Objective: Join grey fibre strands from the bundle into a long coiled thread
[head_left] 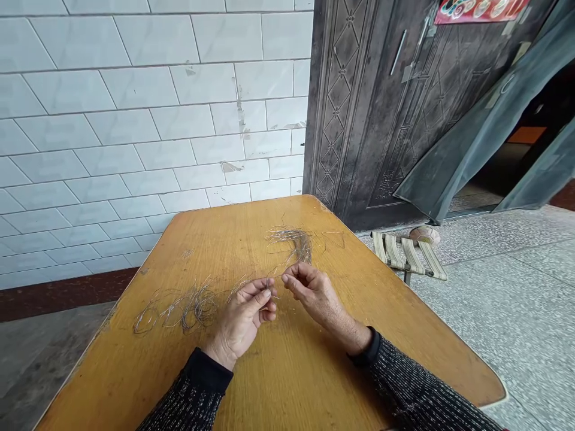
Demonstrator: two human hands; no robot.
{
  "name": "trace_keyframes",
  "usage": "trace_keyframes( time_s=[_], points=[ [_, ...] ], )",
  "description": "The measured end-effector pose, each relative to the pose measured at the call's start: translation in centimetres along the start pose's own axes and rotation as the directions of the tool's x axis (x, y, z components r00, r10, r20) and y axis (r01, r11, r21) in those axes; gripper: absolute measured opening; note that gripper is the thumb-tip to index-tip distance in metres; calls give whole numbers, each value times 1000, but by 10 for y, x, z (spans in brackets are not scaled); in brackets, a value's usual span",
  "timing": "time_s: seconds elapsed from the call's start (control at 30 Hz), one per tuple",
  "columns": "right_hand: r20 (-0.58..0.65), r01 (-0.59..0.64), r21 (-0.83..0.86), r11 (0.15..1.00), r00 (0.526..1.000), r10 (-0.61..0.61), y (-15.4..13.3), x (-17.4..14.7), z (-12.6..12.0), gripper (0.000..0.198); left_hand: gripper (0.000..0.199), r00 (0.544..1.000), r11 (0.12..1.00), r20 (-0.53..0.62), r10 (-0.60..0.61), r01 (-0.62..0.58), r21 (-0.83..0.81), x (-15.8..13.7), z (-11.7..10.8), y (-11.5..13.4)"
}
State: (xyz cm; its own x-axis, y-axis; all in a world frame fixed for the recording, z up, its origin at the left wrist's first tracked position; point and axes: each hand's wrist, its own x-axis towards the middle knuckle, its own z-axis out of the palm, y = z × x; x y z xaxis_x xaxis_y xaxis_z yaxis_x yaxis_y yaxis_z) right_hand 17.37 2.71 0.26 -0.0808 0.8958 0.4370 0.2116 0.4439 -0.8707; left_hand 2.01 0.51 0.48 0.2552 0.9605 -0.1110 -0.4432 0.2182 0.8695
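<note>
My left hand is over the middle of the table, thumb and fingers pinched on thin wires. Close beside it on the right, my right hand pinches a fine strand between thumb and forefinger; the strand is too thin to follow fully. Just beyond my right hand lies a bent bundle of thin wires, its loose ends fanning left. On the left of the table are tangled coils of wire, with more loose wire partly hidden behind my left hand.
The wooden table stands near a white tiled wall. A dark carved door is behind its right side, with a grey-green curtain hanging by the doorway. A strap-seated folding stool stands right of the table.
</note>
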Motion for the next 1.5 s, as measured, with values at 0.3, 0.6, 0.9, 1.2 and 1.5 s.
trace_keyframes(
  time_s=[0.3,0.6,0.9,1.2,1.5],
  points=[
    [-1,48,-171,984,999,-49,-2,-1,0,20,30,988,951,-38,150,-134,279,0,1,2],
    [21,283,-519,806,947,-319,0,-7,0,18,27,975,876,-12,221,-193,442,-4,5,8],
    [66,367,-706,606,886,-460,2,-10,0,27,23,980,860,13,199,-181,478,-5,9,8],
    [79,372,-648,665,901,-427,-3,-7,-4,22,21,988,920,-42,146,-120,374,-1,3,2],
    [-10,220,-426,877,969,-248,-5,-4,-13,17,21,973,871,-123,197,-116,477,-1,4,6]
  ],
)
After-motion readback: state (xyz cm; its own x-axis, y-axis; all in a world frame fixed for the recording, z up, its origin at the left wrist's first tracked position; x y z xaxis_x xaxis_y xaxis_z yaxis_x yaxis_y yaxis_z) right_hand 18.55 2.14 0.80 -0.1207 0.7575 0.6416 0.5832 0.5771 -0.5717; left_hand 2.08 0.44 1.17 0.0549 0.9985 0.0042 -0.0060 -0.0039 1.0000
